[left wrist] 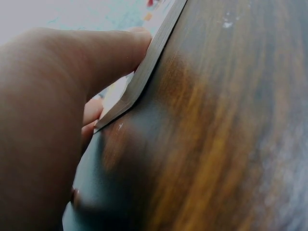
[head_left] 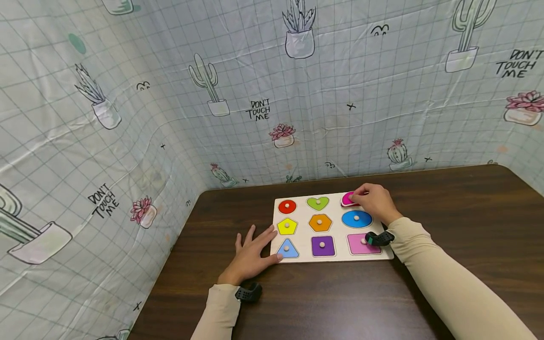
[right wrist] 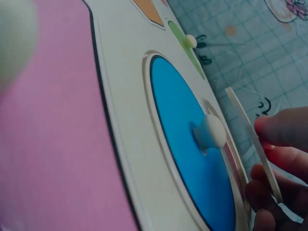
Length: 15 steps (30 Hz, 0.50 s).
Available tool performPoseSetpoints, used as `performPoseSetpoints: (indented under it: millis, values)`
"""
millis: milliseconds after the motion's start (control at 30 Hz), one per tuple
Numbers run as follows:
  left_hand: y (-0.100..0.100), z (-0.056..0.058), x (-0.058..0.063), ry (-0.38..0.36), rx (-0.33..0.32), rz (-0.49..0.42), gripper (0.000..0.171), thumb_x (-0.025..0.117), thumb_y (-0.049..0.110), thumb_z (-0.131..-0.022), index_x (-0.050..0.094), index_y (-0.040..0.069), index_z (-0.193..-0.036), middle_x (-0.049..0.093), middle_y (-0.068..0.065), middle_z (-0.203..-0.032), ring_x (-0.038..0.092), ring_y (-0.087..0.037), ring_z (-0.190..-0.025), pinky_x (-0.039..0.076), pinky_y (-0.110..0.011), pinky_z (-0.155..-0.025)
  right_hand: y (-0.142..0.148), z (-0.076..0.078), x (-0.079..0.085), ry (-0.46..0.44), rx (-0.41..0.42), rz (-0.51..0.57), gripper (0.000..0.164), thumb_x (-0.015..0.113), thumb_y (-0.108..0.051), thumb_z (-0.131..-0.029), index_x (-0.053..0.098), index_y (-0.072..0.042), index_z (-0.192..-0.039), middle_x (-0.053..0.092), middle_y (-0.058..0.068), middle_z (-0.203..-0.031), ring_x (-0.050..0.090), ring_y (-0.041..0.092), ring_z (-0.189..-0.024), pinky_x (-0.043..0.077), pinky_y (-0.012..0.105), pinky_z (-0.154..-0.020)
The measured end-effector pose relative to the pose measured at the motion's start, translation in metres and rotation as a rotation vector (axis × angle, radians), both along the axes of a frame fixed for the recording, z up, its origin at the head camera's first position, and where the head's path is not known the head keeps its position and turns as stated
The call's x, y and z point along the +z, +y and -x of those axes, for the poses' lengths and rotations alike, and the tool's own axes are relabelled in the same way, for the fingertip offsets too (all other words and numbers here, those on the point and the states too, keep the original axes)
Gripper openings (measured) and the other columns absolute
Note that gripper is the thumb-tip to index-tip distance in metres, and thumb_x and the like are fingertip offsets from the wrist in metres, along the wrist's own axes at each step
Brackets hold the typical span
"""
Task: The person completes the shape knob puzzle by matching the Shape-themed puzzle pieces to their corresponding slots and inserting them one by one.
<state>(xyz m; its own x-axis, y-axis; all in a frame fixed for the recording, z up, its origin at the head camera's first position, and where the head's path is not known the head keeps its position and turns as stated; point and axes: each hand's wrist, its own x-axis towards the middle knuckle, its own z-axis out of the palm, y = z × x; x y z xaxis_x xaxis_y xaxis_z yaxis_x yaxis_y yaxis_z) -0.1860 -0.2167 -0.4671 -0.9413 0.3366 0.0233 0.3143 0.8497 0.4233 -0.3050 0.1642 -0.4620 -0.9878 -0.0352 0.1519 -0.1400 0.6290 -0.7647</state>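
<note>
A white wooden peg puzzle board [head_left: 301, 226] lies on the table. My left hand [head_left: 250, 259] rests at its left edge, fingers spread and the thumb at the near corner by the light blue triangle [head_left: 290, 251]. The left wrist view has that thumb against the board's side edge [left wrist: 149, 67]. At the far right corner, my right hand [head_left: 377, 202] pinches a magenta puzzle piece [head_left: 348, 199]. In the right wrist view, the piece [right wrist: 255, 142] stands tilted over its recess, beside the blue oval [right wrist: 180, 139]; its knob is hidden by the fingers.
Other knobbed pieces sit in the board, among them a red circle [head_left: 287, 207], a green heart [head_left: 325, 203], an orange hexagon [head_left: 325, 224] and a purple square [head_left: 318, 251]. Behind the dark wooden table [head_left: 331, 302] hangs a cactus-print cloth [head_left: 331, 113].
</note>
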Motion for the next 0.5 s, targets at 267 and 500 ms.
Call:
performPoseSetpoints:
  millis: [267,500]
  values:
    - [0.0002,0.0013,-0.0004,-0.009,-0.003,0.004,0.075,0.059,0.063,-0.091,0.042,0.028,-0.155,0.030,0.010,-0.162,0.006,-0.038,-0.152,-0.009,-0.069,-0.112,-0.0013,-0.0007,0.0021,-0.012,-0.024,-0.021,0.025,0.069,-0.029,-0.094,0.071,-0.004,-0.098,0.069,0.017,-0.102,0.057,0.032,-0.093,0.044,0.040,-0.078]
    - [-0.0011,0.0018,-0.0019,-0.001,-0.004,0.006,0.074,0.058,0.064,-0.091,0.043,0.028,-0.155,0.030,0.011,-0.162,0.006,-0.038,-0.152,-0.009,-0.070,-0.111,-0.0027,0.0009,0.0041,-0.025,-0.015,-0.058,0.025,0.069,-0.028,-0.094,0.071,-0.003,-0.096,0.068,0.017,-0.099,0.056,0.033,-0.090,0.044,0.039,-0.074]
